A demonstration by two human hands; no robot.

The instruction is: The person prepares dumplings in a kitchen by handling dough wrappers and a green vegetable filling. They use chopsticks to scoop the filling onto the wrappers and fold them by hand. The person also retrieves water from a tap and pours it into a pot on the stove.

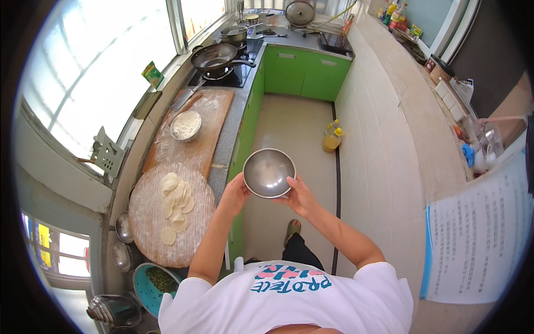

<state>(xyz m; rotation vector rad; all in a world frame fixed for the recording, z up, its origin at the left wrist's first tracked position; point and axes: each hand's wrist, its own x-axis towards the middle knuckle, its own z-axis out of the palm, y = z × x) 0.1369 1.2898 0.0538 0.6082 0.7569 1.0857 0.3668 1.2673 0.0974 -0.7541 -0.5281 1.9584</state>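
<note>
Between my two hands I hold a metal bowl [270, 172], its shiny inside facing up with nothing in it that I can see. My left hand [238, 192] grips its left side; my right hand [297, 195] grips the right side with the thumb near the rim. To the left, several thin round dough wrappers [178, 200] lie overlapping on a floured round board [146, 217]. Beyond it, a bowl of flour [186, 126] stands on a floury rectangular wooden board [214, 114].
A black wok [214, 57] sits on the stove, its handle pointing right. A turquoise bowl [146, 289] of chopped greens and small metal bowls [122, 256] stand near left. Oil jugs [332, 139] stand on the floor by the right wall.
</note>
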